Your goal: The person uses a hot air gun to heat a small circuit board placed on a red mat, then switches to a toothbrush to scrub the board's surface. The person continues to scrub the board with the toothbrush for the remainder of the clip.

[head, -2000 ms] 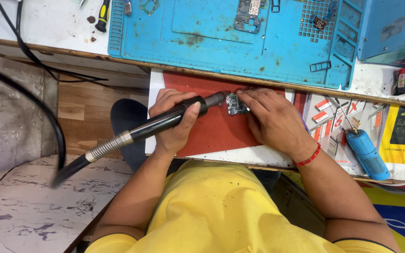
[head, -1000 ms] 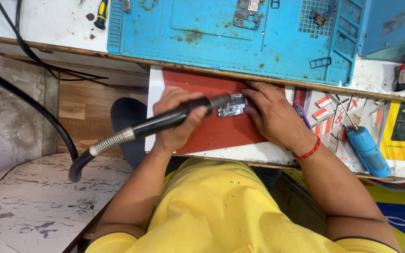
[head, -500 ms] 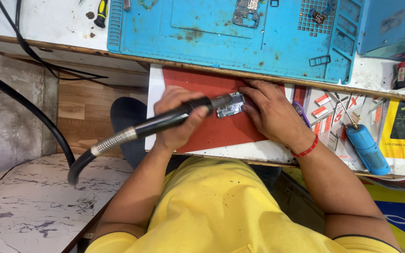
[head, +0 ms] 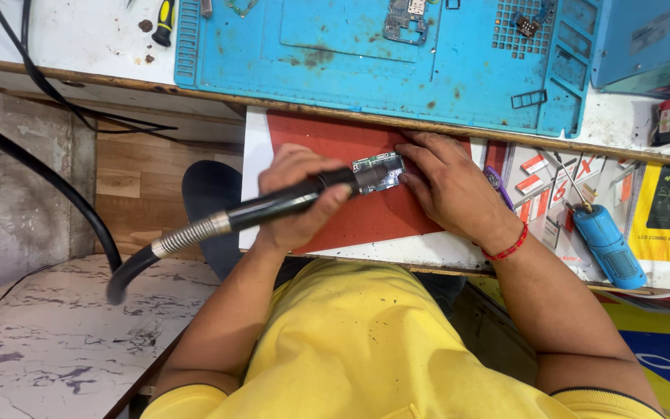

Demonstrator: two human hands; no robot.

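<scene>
Hands meet over the red mat (head: 350, 221), which lies just below the near edge of the blue work mat (head: 366, 54) on your table (head: 79, 31). Your left hand (head: 298, 198) is closed around the black hot-air handpiece (head: 288, 203), gripping it near its front end. The handpiece's long axis runs from lower left, where its steel spring collar and thick black hose (head: 56, 186) trail off past the red mat's left edge, up to the right, so its nozzle points at the small circuit board (head: 378, 171). That board lies on the red mat near its upper edge, directly to the right of your left hand and touching the fingertips of your right hand (head: 447, 186). The right hand rests flat and partly spread, pinning the board from its right side rather than grasping it. Both hands are at the board; the nozzle sits over its left end. Right of the red mat lies a blue screwdriver (head: 608, 252).
</scene>
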